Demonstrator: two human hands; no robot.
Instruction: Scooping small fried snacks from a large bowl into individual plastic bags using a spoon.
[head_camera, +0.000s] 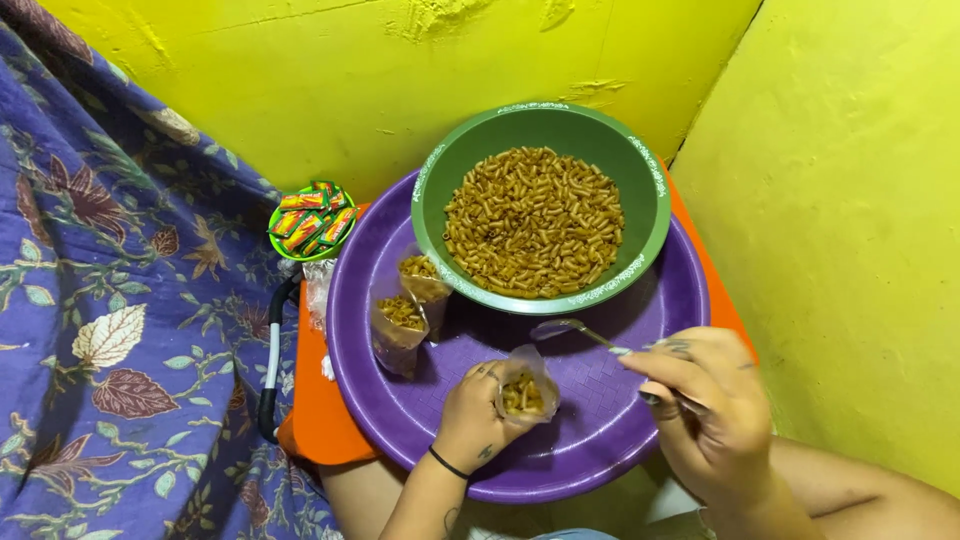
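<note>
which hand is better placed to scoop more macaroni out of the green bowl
The right hand: it holds the spoon, whose tip lies just short of the green bowl. The left hand is busy holding the small clear bag open.

Small clear plastic pouch (525, 390): mouth open, upright, partly filled with brown macaroni pieces; gripped around lower body by left hand (478, 415), just above near inner slope of purple basin (600, 440).

Metal spoon (572, 330): thin handle, bowl pointing left, roughly level, contents unclear; handle pinched in right hand (705, 400), bowl hovering over purple basin centre, between pouch and green bowl.

Green bowl (640, 170): round, decorated rim, holds heap of brown macaroni snack (533, 220); sits in far half of purple basin.
</note>
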